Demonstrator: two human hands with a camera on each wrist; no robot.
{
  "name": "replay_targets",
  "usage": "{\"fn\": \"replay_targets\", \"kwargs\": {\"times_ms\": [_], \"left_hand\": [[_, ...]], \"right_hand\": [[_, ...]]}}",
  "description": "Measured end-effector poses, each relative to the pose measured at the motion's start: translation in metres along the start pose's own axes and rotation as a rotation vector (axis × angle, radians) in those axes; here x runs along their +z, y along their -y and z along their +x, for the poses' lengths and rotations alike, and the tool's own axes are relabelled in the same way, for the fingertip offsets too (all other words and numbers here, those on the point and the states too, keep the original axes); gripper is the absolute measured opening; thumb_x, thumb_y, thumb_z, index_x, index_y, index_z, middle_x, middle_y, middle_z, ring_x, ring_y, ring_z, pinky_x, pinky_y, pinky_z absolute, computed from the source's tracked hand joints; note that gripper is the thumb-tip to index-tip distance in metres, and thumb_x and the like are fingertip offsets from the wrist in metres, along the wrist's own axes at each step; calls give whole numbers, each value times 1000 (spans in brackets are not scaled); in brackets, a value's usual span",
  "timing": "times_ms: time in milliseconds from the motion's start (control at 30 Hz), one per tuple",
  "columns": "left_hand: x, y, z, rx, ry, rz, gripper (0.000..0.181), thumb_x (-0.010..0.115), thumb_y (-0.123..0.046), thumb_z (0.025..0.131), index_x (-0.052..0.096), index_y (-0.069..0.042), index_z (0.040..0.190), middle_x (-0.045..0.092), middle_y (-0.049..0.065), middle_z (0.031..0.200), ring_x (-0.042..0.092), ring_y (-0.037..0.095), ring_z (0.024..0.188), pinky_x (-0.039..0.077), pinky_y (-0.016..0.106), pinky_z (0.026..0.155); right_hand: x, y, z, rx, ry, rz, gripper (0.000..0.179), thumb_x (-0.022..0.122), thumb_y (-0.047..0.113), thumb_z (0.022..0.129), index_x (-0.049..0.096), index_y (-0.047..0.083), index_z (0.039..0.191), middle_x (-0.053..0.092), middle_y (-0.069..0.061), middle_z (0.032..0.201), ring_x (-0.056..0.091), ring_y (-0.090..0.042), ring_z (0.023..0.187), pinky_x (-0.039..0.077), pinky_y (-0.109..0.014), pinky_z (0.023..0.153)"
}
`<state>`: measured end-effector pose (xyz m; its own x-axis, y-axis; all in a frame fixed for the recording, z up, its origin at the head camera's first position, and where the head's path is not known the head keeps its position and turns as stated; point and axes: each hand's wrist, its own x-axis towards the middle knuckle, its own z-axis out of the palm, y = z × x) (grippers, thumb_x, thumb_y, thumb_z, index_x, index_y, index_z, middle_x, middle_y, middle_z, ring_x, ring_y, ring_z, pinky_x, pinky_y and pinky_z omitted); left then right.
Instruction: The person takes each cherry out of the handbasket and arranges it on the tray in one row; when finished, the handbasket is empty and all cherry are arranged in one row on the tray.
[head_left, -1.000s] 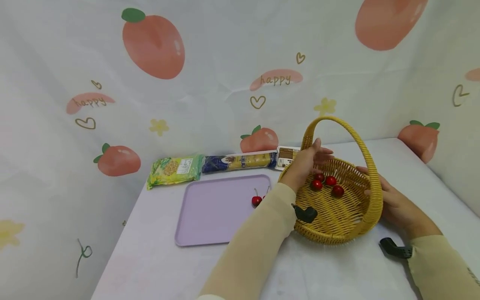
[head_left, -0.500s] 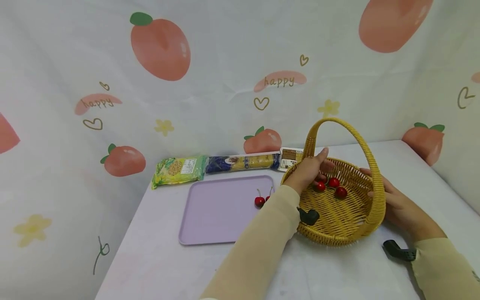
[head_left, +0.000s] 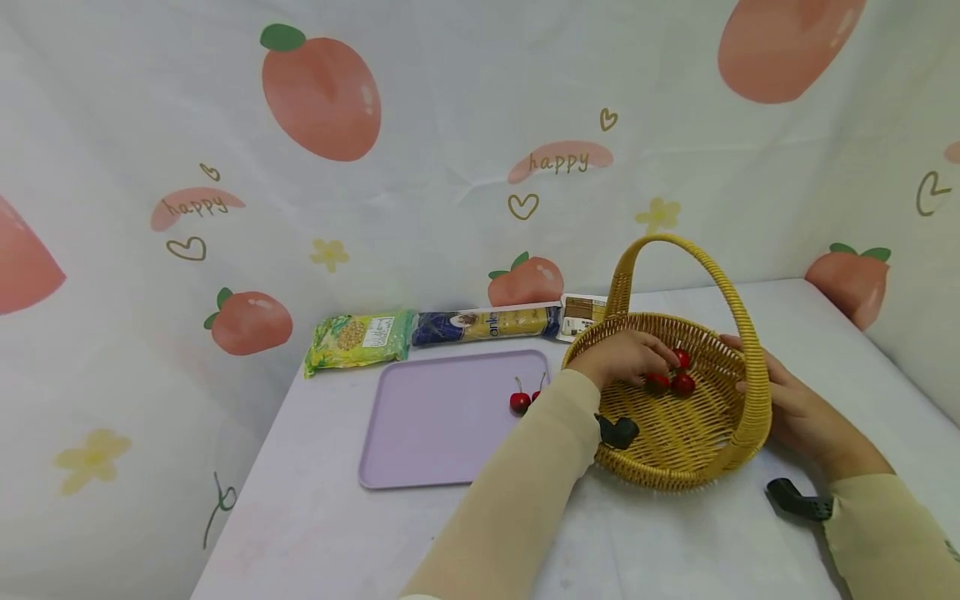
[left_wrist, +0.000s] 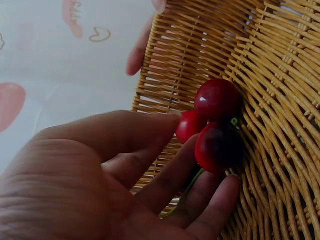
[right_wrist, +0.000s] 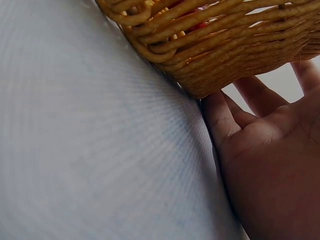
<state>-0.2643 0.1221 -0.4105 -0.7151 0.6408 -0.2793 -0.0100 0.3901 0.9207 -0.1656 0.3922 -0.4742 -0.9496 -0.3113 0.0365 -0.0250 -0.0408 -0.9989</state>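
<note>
A round yellow wicker basket [head_left: 667, 429] with a tall arched handle stands at right, several red cherries inside. My left hand [head_left: 626, 358] reaches down into it, fingers bent around the cherries. The left wrist view puts a small-looking cherry [left_wrist: 190, 126] between thumb tip and forefinger, while a darker cherry [left_wrist: 220, 146] lies against the other fingers. A third cherry [left_wrist: 217, 100] sits just above; a green stem [left_wrist: 187, 190] crosses the fingers. My right hand [head_left: 802, 417] holds the basket's right side, a digit over the rim and other fingers [right_wrist: 257, 97] along the outer wall.
Left of the basket lies a lilac tray [head_left: 442, 425] bearing cherries with stems [head_left: 520, 402], partly covered by my left sleeve. Along the back are a green-yellow packet [head_left: 352, 340], a long blue-yellow packet [head_left: 487, 325] and a flat white pack [head_left: 581, 317].
My left hand has lowered from above the cherries into the basket and its fingers have closed in around them; the cherries have shifted slightly. My right hand stays at the rim.
</note>
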Motion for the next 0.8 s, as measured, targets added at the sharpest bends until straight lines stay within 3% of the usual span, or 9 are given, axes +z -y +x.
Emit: {"fn": "replay_targets", "kwargs": {"times_ms": [100, 267, 567, 800], "left_hand": [[0, 1, -1, -13, 17, 89, 25, 75, 5, 94, 83, -12, 111, 73, -5, 104, 57, 15, 79, 51, 32, 72], [2, 1, -1, -38, 8, 202, 28, 83, 5, 91, 83, -16, 109, 70, -11, 111, 62, 14, 90, 52, 31, 81], [3, 1, 1, -52, -1, 228, 29, 86, 4, 89, 83, -17, 109, 69, -12, 110, 61, 12, 94, 51, 30, 83], [3, 4, 1, -10, -3, 248, 29, 86, 2, 89, 82, -20, 107, 69, -13, 105, 62, 13, 93, 52, 30, 80]], "right_hand": [[-1, 0, 0, -1, 7, -3, 67, 42, 9, 116, 21, 32, 175, 22, -2, 167, 48, -6, 136, 52, -27, 96], [-1, 0, 1, 9, 3, -3, 68, 43, 9, 116, 20, 33, 175, 20, -3, 167, 48, -5, 136, 52, -27, 96], [-2, 0, 1, 5, 9, -2, 67, 42, 9, 116, 20, 32, 175, 21, -3, 166, 49, -4, 135, 53, -28, 96], [-2, 0, 0, -2, 17, 2, 67, 42, 8, 116, 21, 32, 175, 22, -2, 166, 50, -4, 135, 53, -28, 96]]}}
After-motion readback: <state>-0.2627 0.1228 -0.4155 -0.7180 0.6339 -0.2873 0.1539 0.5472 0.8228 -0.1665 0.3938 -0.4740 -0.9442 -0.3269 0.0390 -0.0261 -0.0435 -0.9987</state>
